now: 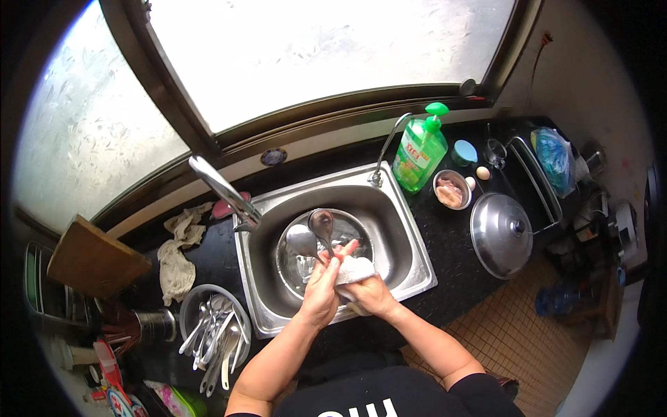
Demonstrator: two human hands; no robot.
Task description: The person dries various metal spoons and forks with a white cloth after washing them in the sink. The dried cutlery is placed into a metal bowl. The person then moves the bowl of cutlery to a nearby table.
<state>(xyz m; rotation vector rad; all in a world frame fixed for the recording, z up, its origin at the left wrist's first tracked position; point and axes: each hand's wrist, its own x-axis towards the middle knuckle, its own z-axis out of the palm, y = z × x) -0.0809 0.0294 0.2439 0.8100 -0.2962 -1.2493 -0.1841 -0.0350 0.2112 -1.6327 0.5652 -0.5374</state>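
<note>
Over a stainless steel sink (398, 234), my left hand (324, 292) grips two metal ladles or large spoons by their handles. Their bowls point away from me: one metal spoon bowl (302, 241) lies at the left, and a second spoon bowl (321, 221) is just beside it. My right hand (371, 293) holds a white cloth (356, 270) against the handles, close to my left fingers. Below them a round metal basin (367, 229) with water sits in the sink. The lower handles are hidden by my hands and the cloth.
Left of the sink are a chrome faucet (224, 190), a crumpled rag (176, 266), and a grey bowl (187, 307) full of spoons. At the right stand a green dish soap bottle (419, 154), a bowl of raw meat (451, 191), eggs (482, 173) and a metal lid (497, 240).
</note>
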